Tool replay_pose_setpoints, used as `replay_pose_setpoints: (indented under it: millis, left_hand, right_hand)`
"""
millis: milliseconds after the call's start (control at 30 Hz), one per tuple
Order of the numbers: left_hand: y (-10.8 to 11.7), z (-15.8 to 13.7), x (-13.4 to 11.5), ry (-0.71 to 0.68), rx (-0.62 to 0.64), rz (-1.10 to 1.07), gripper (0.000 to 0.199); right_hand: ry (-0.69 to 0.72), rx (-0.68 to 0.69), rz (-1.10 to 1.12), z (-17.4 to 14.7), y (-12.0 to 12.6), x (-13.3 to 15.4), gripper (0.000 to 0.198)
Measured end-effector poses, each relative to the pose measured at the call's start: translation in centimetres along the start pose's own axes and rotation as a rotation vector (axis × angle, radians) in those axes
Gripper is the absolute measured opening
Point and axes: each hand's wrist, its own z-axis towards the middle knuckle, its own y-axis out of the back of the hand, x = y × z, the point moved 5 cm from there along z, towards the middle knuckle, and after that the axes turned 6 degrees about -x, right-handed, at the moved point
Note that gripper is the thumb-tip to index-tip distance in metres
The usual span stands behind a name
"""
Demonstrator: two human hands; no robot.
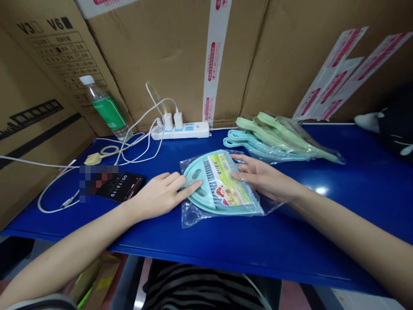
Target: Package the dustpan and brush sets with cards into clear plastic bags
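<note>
A light-blue dustpan and brush set [198, 200] lies in a clear plastic bag on the blue table, its grey bristles and a yellow-green printed card showing. My left hand [163, 193] is at its left end, thumb laid over the handle area and the other fingers curled at the edge. On the right side, my right hand [258, 174] holds the bag's edge, with a finger over the card; part of its grip is hidden. Behind it, several bagged green dustpan-like pieces [274, 133] and light-blue ones [251, 144] lie in a pile.
A white power strip [190, 131] with chargers and tangled white cables [138, 160] stands at the back. A phone [121, 187] showing a timer lies left. A green-labelled bottle [108, 112] leans against cardboard boxes [174, 56]. A dark object [395, 116] is at far right.
</note>
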Motion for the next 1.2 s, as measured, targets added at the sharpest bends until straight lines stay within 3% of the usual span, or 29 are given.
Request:
replay_pose_setpoints:
  millis: [167, 367, 567, 767, 867, 1033, 1200]
  left_hand:
    - [0.9, -0.5, -0.1, -0.034, -0.272, -0.045, 0.036]
    - [1.6, -1.0, 0.9, 0.021, -0.320, 0.020, 0.037]
    - [2.3, -0.7, 1.7, 0.081, -0.119, 0.062, 0.036]
    - [1.6, -2.0, 3.8, 0.372, 0.310, -0.061, 0.039]
    - [2.1, -3.1, 4.8, 0.402, 0.361, -0.120, 0.036]
    - [4.7, -6.4, 6.0, 0.530, 0.197, -0.002, 0.036]
    - [7.4, -12.3, 7.1, 0.751, -0.143, 0.434, 0.024]
  right_hand:
    - [0.040, 0.001, 0.025, 0.1, 0.4, 0.2, 0.056]
    - [0.157, -0.016, -0.078, 0.4, 1.6, 0.8, 0.057]
    - [0.132, -0.074, -0.105, 0.9, 2.5, 0.1, 0.062]
    - [-0.012, -0.140, -0.050, 0.7, 2.1, 0.0, 0.066]
    - [-0.026, -0.119, -0.033, 0.7, 1.8, 0.0, 0.066]
    - [-0.019, -0.062, -0.026, 0.7, 1.3, -0.4, 0.064]
    - [-0.011, -0.037, -0.036, 0.9, 1.2, -0.9, 0.069]
